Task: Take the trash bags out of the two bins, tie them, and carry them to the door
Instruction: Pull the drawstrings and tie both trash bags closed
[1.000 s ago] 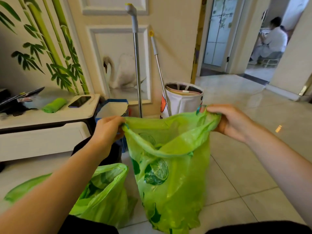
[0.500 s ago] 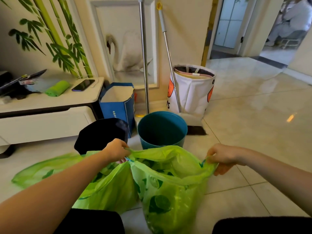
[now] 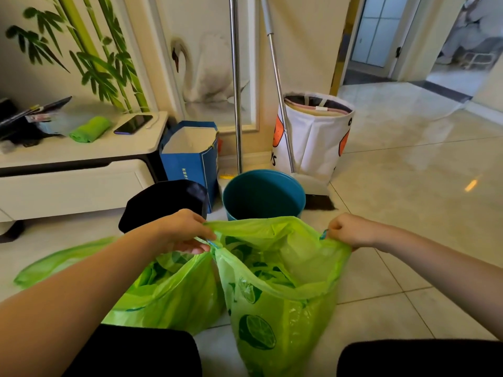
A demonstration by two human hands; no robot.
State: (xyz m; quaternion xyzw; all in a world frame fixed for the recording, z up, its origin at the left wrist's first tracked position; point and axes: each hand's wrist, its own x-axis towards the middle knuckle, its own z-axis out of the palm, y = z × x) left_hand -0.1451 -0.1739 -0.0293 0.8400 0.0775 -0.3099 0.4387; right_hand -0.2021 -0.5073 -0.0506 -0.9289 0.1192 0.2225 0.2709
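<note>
Left hand [image 3: 185, 231]: pinched on the near bag's [image 3: 275, 292] rim, nine o'clock side. Right hand [image 3: 347, 231]: gripping the rim at three o'clock. Near bag: lowered from chest height a second ago, mouth now spread open low over the floor [image 3: 408, 186]; likely ready for tying. Second bag [image 3: 168, 292]: slumped untied, touching at nine o'clock. Blue bin [image 3: 262, 195], black bin [image 3: 163, 202]: twelve o'clock, emptied.

Phone [image 3: 132, 124] beside green cloth [image 3: 90, 129] on white cabinet [image 3: 81, 151].
</note>
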